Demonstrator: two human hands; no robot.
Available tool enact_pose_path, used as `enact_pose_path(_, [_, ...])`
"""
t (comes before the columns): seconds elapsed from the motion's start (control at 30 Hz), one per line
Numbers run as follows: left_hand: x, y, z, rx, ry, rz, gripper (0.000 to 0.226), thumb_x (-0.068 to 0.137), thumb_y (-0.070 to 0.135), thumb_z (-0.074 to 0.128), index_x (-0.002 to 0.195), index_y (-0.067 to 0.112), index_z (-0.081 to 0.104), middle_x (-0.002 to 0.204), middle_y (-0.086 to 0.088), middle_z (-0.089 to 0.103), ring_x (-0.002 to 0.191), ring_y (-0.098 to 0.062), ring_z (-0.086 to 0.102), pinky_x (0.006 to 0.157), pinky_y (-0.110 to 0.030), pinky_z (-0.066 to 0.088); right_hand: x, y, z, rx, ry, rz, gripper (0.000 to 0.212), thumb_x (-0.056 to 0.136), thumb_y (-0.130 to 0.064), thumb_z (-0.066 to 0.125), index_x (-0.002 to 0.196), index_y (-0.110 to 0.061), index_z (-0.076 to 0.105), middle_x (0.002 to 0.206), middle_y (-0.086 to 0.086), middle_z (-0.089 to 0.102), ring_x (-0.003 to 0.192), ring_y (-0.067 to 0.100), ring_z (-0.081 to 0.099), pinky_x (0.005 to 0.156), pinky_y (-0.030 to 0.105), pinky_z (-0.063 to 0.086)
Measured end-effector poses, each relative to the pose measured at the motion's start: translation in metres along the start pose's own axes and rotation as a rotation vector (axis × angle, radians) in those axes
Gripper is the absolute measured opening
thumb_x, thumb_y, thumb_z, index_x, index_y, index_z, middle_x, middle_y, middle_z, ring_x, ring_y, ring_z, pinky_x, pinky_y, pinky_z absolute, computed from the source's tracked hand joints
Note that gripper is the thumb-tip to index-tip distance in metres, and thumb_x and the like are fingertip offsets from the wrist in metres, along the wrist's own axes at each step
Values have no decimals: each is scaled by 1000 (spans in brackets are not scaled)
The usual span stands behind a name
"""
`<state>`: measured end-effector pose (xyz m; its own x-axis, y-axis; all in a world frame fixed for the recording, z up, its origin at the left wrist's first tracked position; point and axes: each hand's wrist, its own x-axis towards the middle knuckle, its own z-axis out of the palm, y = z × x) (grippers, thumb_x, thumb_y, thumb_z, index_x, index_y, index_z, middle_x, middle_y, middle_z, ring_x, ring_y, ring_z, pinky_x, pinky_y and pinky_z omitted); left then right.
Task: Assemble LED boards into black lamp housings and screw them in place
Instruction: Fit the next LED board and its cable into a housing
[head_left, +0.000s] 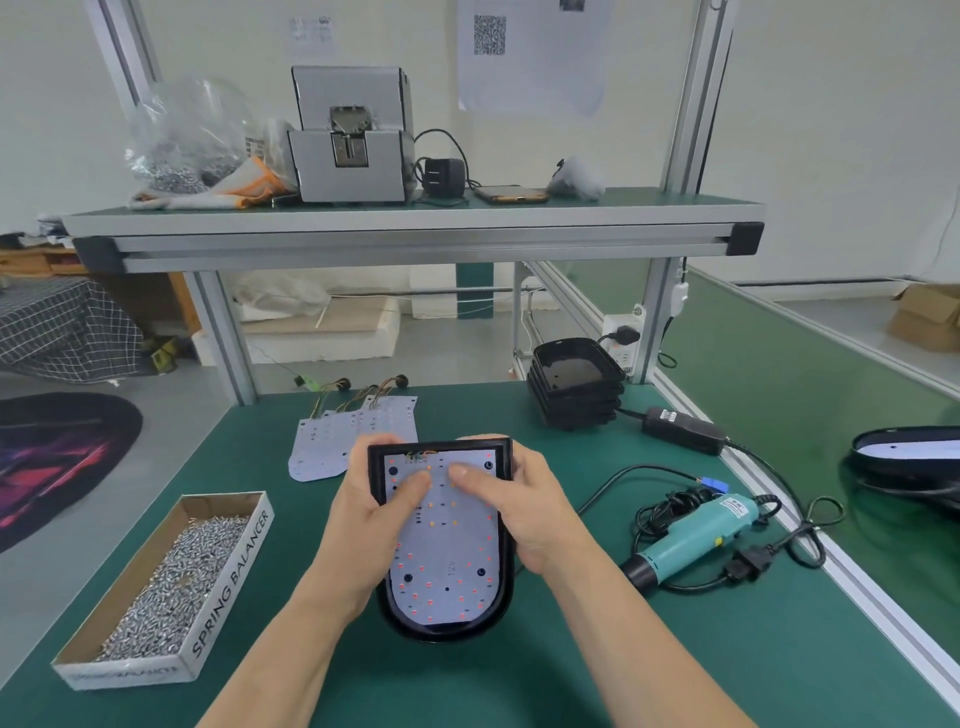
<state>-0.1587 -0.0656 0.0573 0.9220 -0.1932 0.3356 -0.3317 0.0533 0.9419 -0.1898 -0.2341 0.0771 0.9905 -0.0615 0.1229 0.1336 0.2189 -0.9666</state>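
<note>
A black lamp housing (501, 597) lies on the green bench in front of me, and a white LED board (447, 561) dotted with red and orange LEDs sits inside it. My left hand (374, 512) grips the housing's left side, thumb pressed on the board. On the right side my right hand (519, 504) holds the rim, its thumb also on the board near the top. More loose LED boards (332, 441) with wire tails lie just behind. A stack of empty black housings (574, 384) stands at the back right.
A cardboard box of screws (171, 587) sits at the left front. A teal electric screwdriver (696, 535) with coiled cable lies to the right, its black power adapter (683, 430) behind it. The upper shelf (415, 228) carries a screw feeder machine (350, 135) and a bag of screws (182, 140).
</note>
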Motion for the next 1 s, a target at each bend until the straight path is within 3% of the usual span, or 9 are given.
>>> enact_pose_path(0.1, [-2,-6,3,-55,14,-26,29,83,29,69,107,38,57,102,0,74,91,-18,72,73,-28,59,5,0,-6,-51,-30,44,22,88,-2,73,109,0,69,109,16,75,95,29,72,90,45,58])
enact_pose_path(0.23, [-5,-13,5,-110,21,-71,30,83,27,71,109,33,57,101,-4,74,90,-21,73,73,-29,59,7,5,-9,-112,-4,24,21,87,1,74,103,-13,71,92,4,77,82,18,72,77,33,59])
enact_pose_path(0.47, [-6,-19,7,-49,63,-73,31,81,30,71,107,39,57,100,2,73,91,-19,71,75,-31,59,9,14,-8,-119,23,5,16,88,5,71,96,-9,69,86,2,75,78,17,70,73,31,57])
enact_pose_path(0.57, [-8,-24,7,-24,61,-103,35,80,35,70,111,45,55,104,5,72,96,-18,69,85,-38,55,10,16,-9,-110,22,8,17,87,6,71,99,-5,69,89,6,75,80,20,71,75,32,59])
enact_pose_path(0.73, [-15,-28,2,-106,-55,-131,45,94,13,65,127,41,54,127,9,67,117,-10,64,90,-26,55,12,19,-11,-88,85,17,15,87,5,71,100,-2,69,97,14,75,85,25,70,84,44,59])
enact_pose_path(1.0, [-12,-30,4,-102,25,-178,41,97,0,58,127,28,57,119,4,72,109,-18,69,85,-32,57,10,29,-11,59,70,198,25,88,-1,72,113,-1,66,112,17,74,93,28,72,88,44,59])
